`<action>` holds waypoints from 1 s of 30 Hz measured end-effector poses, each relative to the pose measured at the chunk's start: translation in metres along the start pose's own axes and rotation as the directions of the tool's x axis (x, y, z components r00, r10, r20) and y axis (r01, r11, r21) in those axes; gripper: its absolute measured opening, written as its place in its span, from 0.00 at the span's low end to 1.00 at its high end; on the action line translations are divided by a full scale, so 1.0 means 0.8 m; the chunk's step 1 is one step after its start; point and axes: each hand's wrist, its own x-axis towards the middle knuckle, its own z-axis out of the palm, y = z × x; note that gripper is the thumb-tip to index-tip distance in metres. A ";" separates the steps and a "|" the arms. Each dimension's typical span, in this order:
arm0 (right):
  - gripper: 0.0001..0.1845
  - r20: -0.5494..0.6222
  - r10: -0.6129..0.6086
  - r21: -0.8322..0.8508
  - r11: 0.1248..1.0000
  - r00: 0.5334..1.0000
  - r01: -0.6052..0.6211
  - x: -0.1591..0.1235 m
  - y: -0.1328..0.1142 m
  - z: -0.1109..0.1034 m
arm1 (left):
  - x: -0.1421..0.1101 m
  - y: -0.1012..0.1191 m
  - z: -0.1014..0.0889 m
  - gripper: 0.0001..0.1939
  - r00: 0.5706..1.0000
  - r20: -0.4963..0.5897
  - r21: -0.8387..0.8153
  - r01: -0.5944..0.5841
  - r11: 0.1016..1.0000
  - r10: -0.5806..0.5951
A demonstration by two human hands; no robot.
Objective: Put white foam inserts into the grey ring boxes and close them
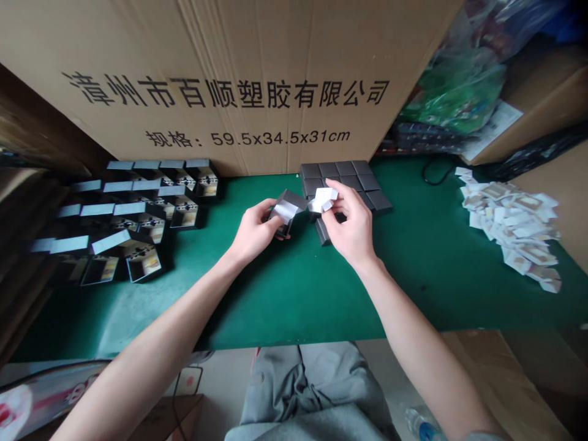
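My left hand (258, 229) is closed round a small black hinged box (294, 199) whose lid is up, with white lining showing inside. Close beside it on the right, my right hand (351, 223) pinches a folded white paper insert (325, 197) between thumb and fingers. The insert is just outside the box; whether they touch I cannot tell. Behind the right hand lie rows of closed black boxes (337, 170). One more closed box (323, 233) lies nearer, partly covered by that hand.
Several opened black boxes (144, 260) stand in rows on the left of the green table (285, 294). A heap of white paper inserts (519, 223) lies on the right, near a black cord (434, 177). A large cardboard carton (257, 49) stands along the back.
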 end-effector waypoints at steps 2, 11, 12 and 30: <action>0.21 0.002 -0.011 0.005 1.000 1.000 0.011 0.000 0.001 0.000 | 0.000 0.001 0.000 0.11 1.000 -0.001 -0.003 0.000 1.000 0.000; 0.20 0.024 0.021 0.034 0.999 0.999 -0.022 -0.001 0.006 0.002 | 0.002 -0.004 -0.001 0.11 1.000 -0.001 -0.005 -0.003 1.000 0.003; 0.20 0.033 0.021 0.045 0.999 0.999 -0.022 -0.001 0.004 0.001 | 0.002 -0.004 -0.001 0.11 1.000 -0.001 -0.007 -0.003 1.000 0.003; 0.21 0.011 -0.029 0.001 1.000 1.000 0.029 0.001 -0.002 -0.002 | 0.001 -0.002 0.001 0.12 1.000 -0.016 -0.022 0.000 1.000 -0.001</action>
